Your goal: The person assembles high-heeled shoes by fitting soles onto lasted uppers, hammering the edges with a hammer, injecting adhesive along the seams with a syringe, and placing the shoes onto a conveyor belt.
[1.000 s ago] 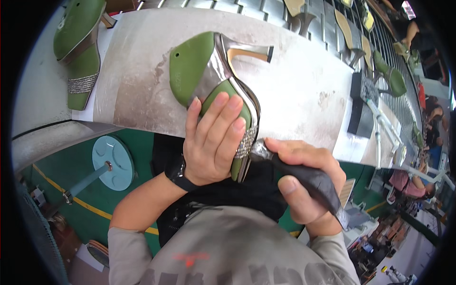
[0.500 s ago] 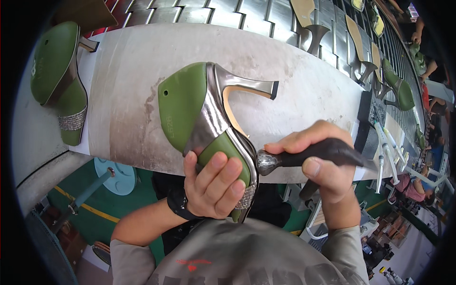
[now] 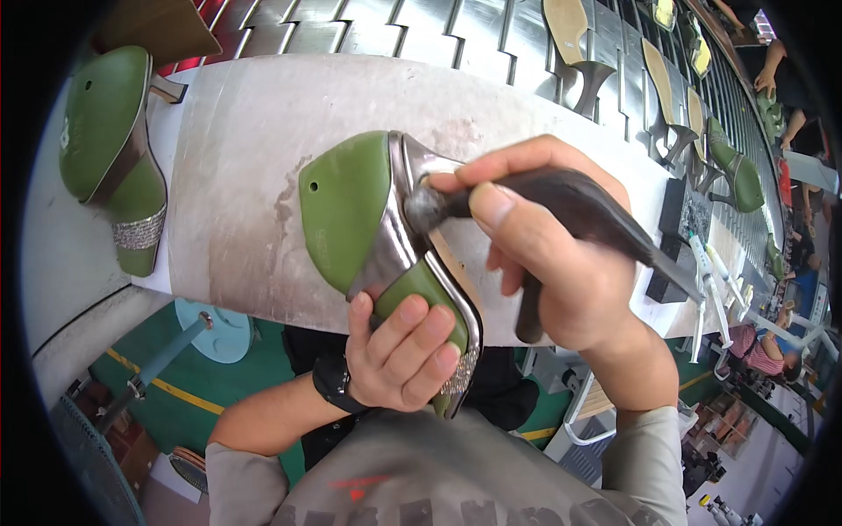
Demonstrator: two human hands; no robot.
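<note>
A high-heeled shoe (image 3: 386, 254) on a green last lies on its side over the worktable's near edge. It has a pewter metallic strap and heel, and a glittering band near the toe. My left hand (image 3: 403, 351) is closed round its toe part, fingers across the green and the band. In my right hand (image 3: 561, 245) is a dark shoemaker's hammer (image 3: 579, 202), gripped by its head, with the stubby handle pointing down. Its round metal face is at the edge of the shoe near the heel base. My hand and the hammer hide most of the heel.
Another green-lasted heel (image 3: 110, 131) lies at the left. A slatted metal conveyor (image 3: 351, 35) runs along the far side, carrying insoles with heels (image 3: 583, 61) and another shoe (image 3: 741, 175). A black block (image 3: 671, 228) and white syringe-like tubes (image 3: 710, 280) are at the right.
My right hand has moved the hammer up and left, from the shoe's middle edge to the heel base. My left hand keeps hold of the shoe, which has shifted slightly.
</note>
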